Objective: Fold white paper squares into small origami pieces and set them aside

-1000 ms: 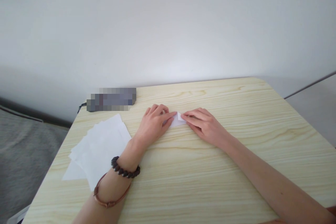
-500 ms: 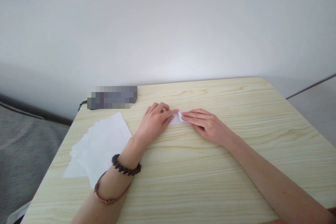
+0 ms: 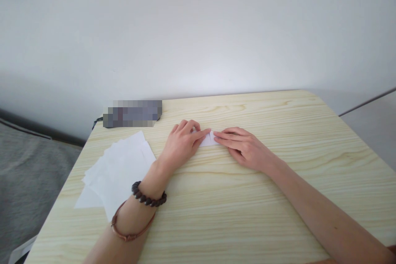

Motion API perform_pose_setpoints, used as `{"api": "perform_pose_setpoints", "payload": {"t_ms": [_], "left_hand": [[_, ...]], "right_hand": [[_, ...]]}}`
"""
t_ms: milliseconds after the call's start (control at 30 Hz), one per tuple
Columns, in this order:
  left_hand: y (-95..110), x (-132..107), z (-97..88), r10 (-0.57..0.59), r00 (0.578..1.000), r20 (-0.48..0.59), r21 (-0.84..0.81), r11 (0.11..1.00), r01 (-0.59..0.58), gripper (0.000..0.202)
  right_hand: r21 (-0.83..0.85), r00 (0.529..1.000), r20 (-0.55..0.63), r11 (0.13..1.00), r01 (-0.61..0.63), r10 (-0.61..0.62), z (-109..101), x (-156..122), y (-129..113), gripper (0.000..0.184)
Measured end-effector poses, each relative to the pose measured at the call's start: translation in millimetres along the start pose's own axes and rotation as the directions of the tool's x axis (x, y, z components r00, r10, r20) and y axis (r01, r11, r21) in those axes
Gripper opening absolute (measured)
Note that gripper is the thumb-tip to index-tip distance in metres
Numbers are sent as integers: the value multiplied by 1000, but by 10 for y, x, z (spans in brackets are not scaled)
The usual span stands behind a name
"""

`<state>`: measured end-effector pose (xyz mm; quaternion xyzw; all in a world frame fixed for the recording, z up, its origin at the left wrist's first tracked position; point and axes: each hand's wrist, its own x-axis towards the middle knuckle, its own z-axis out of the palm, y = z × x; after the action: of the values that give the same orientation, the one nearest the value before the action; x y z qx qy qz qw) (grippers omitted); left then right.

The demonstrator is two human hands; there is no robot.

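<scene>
White folded paper (image 3: 206, 141), 1 piece, lies on 1 desk (image 3: 232, 206), pinched in the grip of left hand (image 3: 181, 144) and right hand (image 3: 246, 148).

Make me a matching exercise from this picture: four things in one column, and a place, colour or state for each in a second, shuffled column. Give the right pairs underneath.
Things
1. Folded paper
2. Loose sheets
3. Beaded bracelet
4. Pixelated object

Places, colours, states
A. Dark, around the left wrist
B. At the far left corner of the table, near the wall
C. Touched by both the left hand and the right hand
D. White, spread out overlapping

Right pairs: 1-C, 2-D, 3-A, 4-B
</scene>
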<state>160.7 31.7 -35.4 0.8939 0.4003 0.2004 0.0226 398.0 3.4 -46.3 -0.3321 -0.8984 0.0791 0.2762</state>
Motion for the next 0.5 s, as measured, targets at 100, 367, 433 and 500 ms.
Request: {"api": "perform_pose_setpoints", "payload": {"t_ms": [100,367,433,500], "left_hand": [[6,2,-7,-11,1000,9,-2,1000,11,29],[16,10,-19,-24,1000,18,-8,1000,24,29],[22,10,-23,-30,999,23,-8,1000,30,29],[44,11,-29,-43,999,31,0,999,43,29]], "right_hand": [[10,1000,1,1000,-6,6,-6,1,-5,43],[10,1000,-3,1000,-23,23,-10,8,-23,44],[-1,1000,-1,1000,-31,31,-8,10,-29,43],[-20,999,3,999,-41,41,-5,11,-35,40]]}}
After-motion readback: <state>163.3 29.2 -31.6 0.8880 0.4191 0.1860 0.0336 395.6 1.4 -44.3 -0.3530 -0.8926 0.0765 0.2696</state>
